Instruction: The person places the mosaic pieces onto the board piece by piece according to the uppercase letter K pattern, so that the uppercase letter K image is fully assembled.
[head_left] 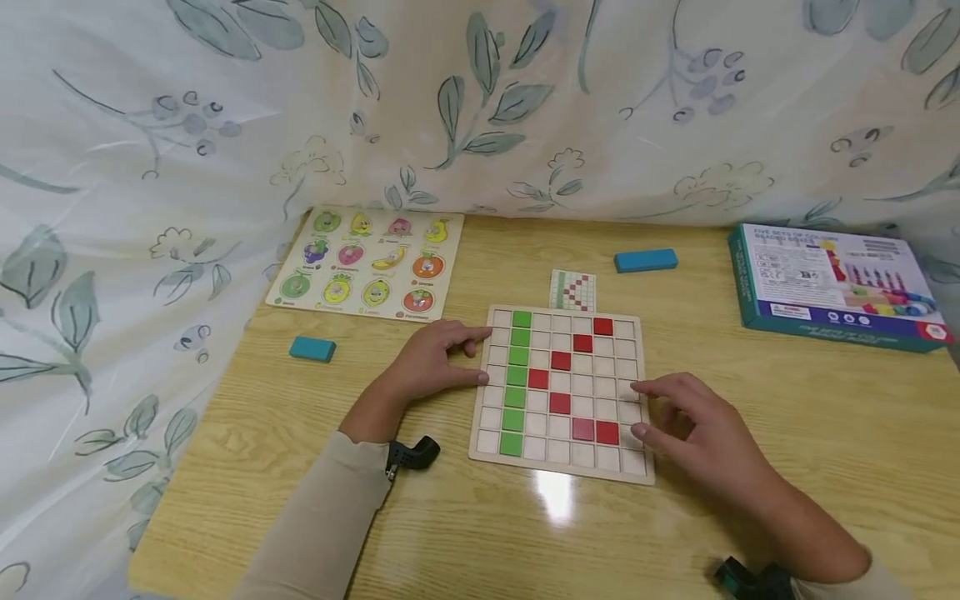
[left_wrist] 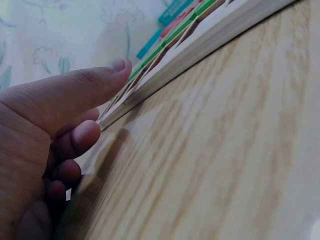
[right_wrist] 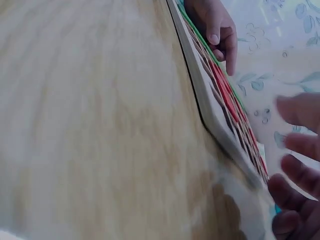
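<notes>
A square wooden grid board [head_left: 566, 468] lies flat on the table. Green tiles [head_left: 515, 375] fill its second column from the left, and several red tiles [head_left: 559, 361] run in slanting lines right of them. At the board's left edge is my left hand [head_left: 431, 358], thumb and index fingertips right at the rim, other fingers loosely bent. My right hand [head_left: 705, 425] hovers by the right edge with thumb and fingers spread, nothing between them. Just beyond the board's far edge lies a small pattern card [head_left: 573, 290] printed with a similar green and red grid.
A fruit picture board [head_left: 365, 263] lies at the back left, with a small teal block [head_left: 312, 349] in front of it. Behind the grid board is a blue block [head_left: 646, 261]. A colourful box [head_left: 840, 287] sits far right, and a leaf-patterned curtain [head_left: 480, 108] hangs behind the table.
</notes>
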